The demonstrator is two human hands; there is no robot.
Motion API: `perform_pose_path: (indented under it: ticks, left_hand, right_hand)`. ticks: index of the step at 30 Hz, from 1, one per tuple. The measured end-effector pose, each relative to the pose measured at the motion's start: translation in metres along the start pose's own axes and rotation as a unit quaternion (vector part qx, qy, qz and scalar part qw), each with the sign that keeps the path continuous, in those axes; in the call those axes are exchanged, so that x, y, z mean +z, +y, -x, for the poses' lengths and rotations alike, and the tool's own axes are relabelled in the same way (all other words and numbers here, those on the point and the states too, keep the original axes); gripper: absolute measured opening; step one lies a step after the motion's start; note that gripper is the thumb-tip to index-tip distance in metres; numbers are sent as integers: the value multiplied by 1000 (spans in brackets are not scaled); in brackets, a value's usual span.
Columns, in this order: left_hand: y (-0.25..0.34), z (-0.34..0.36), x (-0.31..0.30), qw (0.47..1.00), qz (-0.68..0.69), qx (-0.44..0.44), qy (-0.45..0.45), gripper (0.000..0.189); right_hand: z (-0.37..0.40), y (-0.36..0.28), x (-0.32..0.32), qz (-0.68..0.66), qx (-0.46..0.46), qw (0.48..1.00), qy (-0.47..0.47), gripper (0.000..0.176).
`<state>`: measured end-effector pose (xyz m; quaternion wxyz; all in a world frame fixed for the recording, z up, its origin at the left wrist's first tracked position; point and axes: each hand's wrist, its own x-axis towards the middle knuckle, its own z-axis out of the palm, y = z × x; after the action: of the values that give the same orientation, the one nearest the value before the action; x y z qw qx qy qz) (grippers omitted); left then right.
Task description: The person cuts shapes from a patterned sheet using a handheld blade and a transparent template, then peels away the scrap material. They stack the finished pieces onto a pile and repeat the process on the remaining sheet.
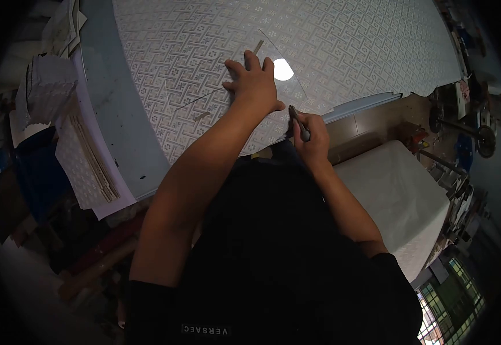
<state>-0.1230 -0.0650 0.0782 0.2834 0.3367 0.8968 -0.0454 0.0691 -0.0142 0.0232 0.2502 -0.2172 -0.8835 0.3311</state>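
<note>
A pale sheet with a woven lattice-and-flower pattern [342, 57] covers the worktable. On it lies a clear flat template [285, 89], its thin edges visible and a bright light reflected in it. My left hand [252, 83] is spread flat on the template, fingers apart, pressing down. Close to its thumb, at the near edge of the sheet, my right hand [313, 135] is closed around a dark tool that looks like a utility knife [303, 129]. The tool's tip points away from me, at the template's near corner; whether the blade touches the sheet is hard to see.
Stacked patterned pieces [95, 155] lie at the table's left, on its grey-blue border [109, 86]. A blue bin [40, 169] stands below on that side. To my right is a block under a grey cover [388, 184], with metal equipment [483, 138] beyond it.
</note>
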Motion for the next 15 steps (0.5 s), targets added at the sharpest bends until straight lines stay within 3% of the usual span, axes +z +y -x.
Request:
perform_pose_path:
  ticks: [3,7,10,12,15]
  left_hand:
    - [0,0,1,1000,-14,0,-5,118]
    - [0,-1,2,1000,-23,6,0,118]
    - [0,0,-2,1000,-6,5,0,115]
    - [1,0,-3,1000,16,4,-4,113]
    - [4,-10,-6,1000,8,-10,-18,113]
  right_hand:
    - [10,9,14,-22,-50,996,68,21]
    - [13,12,15,-25,-41,996,72,20]
    - [3,12,1,-51,-13,998,28,19]
    - [-4,11,-15,-131,124,984,-2,16]
    - [-27,19,-36,-70,105,992,-13,16]
